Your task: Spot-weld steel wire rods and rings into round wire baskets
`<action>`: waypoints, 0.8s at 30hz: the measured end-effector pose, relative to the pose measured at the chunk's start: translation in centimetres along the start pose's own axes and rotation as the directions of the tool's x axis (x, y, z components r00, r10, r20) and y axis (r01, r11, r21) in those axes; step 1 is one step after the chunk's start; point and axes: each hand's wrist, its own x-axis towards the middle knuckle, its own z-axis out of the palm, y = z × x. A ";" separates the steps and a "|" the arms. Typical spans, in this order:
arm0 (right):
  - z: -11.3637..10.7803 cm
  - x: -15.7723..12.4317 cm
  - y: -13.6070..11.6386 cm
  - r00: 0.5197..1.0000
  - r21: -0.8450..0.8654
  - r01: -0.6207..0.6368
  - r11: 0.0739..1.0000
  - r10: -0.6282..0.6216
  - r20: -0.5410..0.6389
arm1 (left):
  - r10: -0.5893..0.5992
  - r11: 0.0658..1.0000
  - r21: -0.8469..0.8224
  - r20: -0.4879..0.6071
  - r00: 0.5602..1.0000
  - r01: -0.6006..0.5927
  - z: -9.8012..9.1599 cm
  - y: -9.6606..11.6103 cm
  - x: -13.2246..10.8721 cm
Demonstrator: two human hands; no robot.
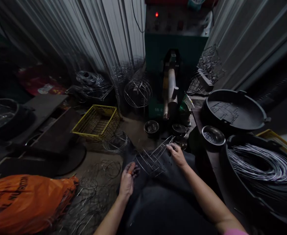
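Ahead, a green machine [155, 44] stands beyond the dark-covered lap [158, 202]; at right a black tub [234, 182] holds a coil of wire [263, 171], at left is a yellow basket [86, 133]. A wire frame [153, 159] slants over the lap, its upper end pinched between the fingers [171, 148] of the right hand [177, 155]; the left hand [128, 179] curls just beside its other end, though whether it grips anything I cannot tell
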 end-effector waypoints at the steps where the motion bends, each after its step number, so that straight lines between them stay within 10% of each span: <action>1: 0.0 0.0 0.1 1.000 0.004 -0.002 1.000 0.002 0.005 | 0.126 0.979 0.164 -0.029 0.992 -0.119 0.1 1.0 0.1; 4: 0.1 0.1 0.2 1.000 0.037 -0.020 0.999 0.019 0.025 | 0.488 0.547 0.651 0.261 0.833 -0.526 2.4 4.2 0.1; 6: 0.3 0.0 0.1 0.999 0.051 -0.028 0.998 0.027 0.023 | 0.510 0.162 0.746 0.497 0.702 -0.646 5.1 5.7 0.1; 9: 0.4 -0.1 -0.1 1.000 0.039 -0.009 0.999 0.010 -0.005 | 0.426 -0.163 0.720 0.668 0.610 -0.675 9.0 6.2 0.3; 24: 0.4 0.1 -0.2 1.000 0.161 -0.023 0.987 0.024 -0.009 | 0.404 -0.283 0.691 0.715 0.571 -0.665 11.4 5.0 1.3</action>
